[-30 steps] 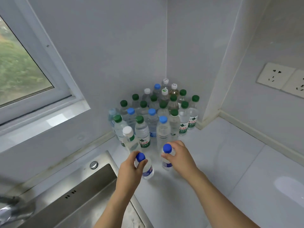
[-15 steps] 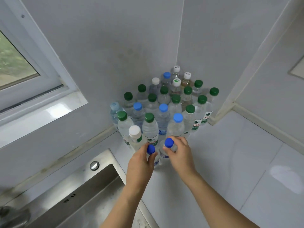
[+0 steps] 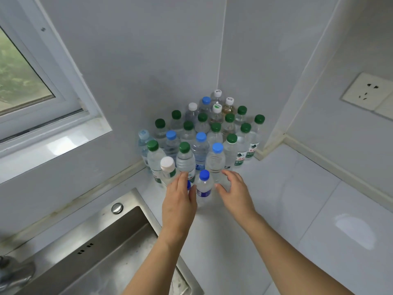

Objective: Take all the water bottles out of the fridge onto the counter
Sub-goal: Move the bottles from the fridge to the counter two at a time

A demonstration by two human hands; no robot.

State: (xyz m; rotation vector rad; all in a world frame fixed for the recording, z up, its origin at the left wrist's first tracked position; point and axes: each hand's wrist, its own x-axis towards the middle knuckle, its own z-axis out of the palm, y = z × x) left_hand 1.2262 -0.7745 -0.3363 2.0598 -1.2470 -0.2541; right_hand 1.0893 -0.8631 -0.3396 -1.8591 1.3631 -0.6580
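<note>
Several clear water bottles with green, blue and white caps stand packed in the corner of the white counter. At the front of the group stands a dark-blue-capped bottle, between my two hands. My right hand hovers just right of it with spread, relaxed fingers that do not touch it. My left hand lies with nearly straight fingers over a second dark-blue-capped bottle. Only a sliver of that bottle's cap shows between thumb and fingers. The fridge is out of view.
A steel sink sits at the lower left, with its edge right beside the front bottles. A window is on the left wall and a wall socket on the right. The counter stretches bare to the right.
Both front bottles moved back against the group. My right hand has let go of its bottle's cap and opened. My left hand's fingers have straightened over its bottle.
</note>
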